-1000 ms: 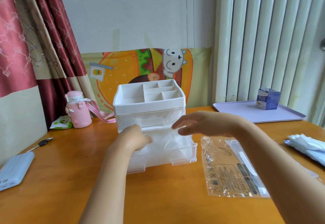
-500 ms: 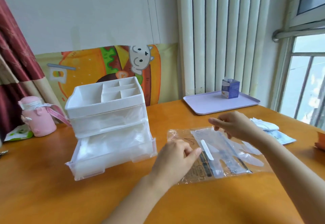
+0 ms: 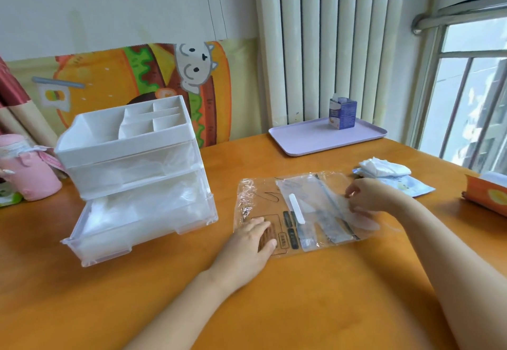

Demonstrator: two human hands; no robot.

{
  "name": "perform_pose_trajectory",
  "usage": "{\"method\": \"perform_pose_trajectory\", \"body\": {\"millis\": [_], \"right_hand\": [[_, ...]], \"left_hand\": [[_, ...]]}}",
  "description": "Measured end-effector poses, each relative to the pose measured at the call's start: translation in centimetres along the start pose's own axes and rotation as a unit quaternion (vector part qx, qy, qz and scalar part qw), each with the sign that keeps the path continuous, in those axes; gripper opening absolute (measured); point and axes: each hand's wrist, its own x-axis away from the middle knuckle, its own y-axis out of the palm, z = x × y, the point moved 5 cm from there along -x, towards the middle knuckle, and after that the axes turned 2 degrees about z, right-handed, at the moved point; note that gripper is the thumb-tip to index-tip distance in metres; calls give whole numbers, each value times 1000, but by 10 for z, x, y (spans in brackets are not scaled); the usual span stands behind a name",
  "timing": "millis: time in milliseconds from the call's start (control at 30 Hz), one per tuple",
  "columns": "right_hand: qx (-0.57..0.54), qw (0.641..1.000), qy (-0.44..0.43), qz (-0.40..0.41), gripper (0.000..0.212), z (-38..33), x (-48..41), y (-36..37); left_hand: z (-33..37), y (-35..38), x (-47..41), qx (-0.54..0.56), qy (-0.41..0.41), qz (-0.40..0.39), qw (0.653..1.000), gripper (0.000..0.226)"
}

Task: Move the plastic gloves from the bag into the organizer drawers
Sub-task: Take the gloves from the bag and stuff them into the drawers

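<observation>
A clear plastic bag (image 3: 263, 201) with printed labels lies flat on the wooden table. My left hand (image 3: 253, 242) presses its near left corner with flat fingers. My right hand (image 3: 366, 194) pinches a thin plastic glove (image 3: 362, 219) at the bag's right, open end. More gloves (image 3: 315, 207) show through the bag. The white organizer (image 3: 131, 141) stands to the left; its bottom drawer (image 3: 137, 229) is pulled out and holds several clear gloves.
A lilac tray (image 3: 310, 141) with a small blue carton (image 3: 343, 113) sits at the back. White packets (image 3: 384, 170) lie right of the bag, an orange box (image 3: 485, 194) at the far right edge. A pink bottle (image 3: 27, 168) stands left of the organizer.
Both hands left the open drawer and came to the bag. The left hand now presses the bag's corner and the right pinches a glove at its open end. The view turned right.
</observation>
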Motion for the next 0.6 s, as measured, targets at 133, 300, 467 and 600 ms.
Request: {"method": "perform_pose_trajectory", "body": {"millis": [133, 300, 467, 600], "right_hand": [[-8, 1000, -28, 9, 17, -5, 6, 0], [-26, 998, -23, 46, 5, -2, 4, -3], [-278, 932, -2, 233, 18, 0, 19, -37], [-591, 795, -136, 7, 16, -41, 38, -38]], "left_hand": [[1, 2, 3, -6, -2, -9, 1000, 52], [2, 0, 6, -7, 2, -8, 1000, 52], [4, -1, 7, 9, 3, -2, 1000, 51], [8, -15, 5, 133, 5, 15, 991, 34]]}}
